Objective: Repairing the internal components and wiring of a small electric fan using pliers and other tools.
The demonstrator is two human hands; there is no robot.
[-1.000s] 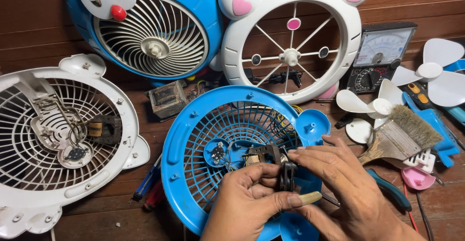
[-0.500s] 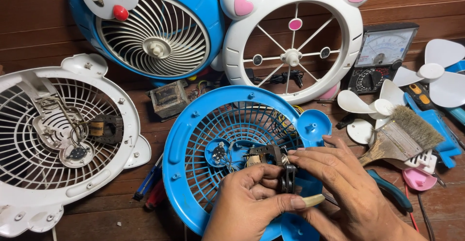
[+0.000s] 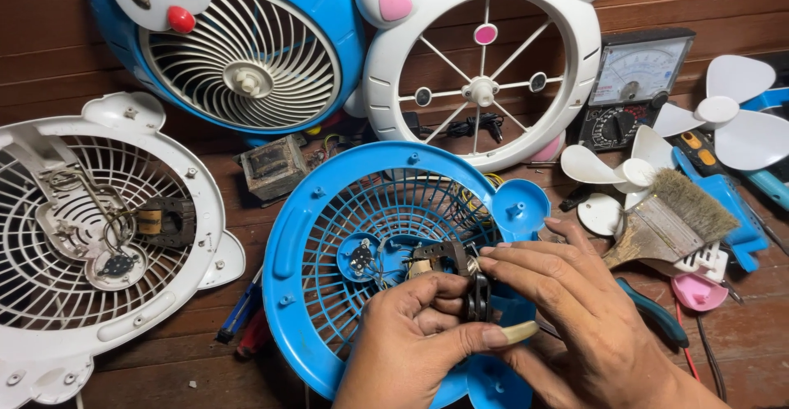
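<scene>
Far left: white fan grille (image 3: 99, 236) lies flat on the wooden counter (image 3: 164, 376), a small motor with copper winding seated at its hub. Well apart from the hands; no hazard to the work seen there.

Left of centre: rusty boxy transformer-like block (image 3: 274, 167) sits just beside the rim of the blue fan housing (image 3: 296, 244). A screwdriver with blue and red handle (image 3: 242, 323) is partly tucked under that rim. Judgement: the housing may rock on it when pressed.

Centre: left hand (image 3: 411, 343) closed, thumb and fingers pinching the small fan motor (image 3: 460, 281) from below. The motor is held just above the housing's grille, near its hub. Thin wires run from it to the hub; exact attachment too small to tell.

Right hand (image 3: 575, 310) is also closed on the motor, fingertips pressing from the right, and seems to hold a pale stick-like tool (image 3: 518, 332).

Risks, as judged:
- pulling the motor upward could snap the thin wires
- the tool tip may slip into the winding
- a small loose part could fall through the grille slots

Right: paintbrush (image 3: 674, 220), white fan blades (image 3: 625, 170) and analogue multimeter (image 3: 633, 88) crowd the right elbow's side; a sweep could knock them.
</scene>
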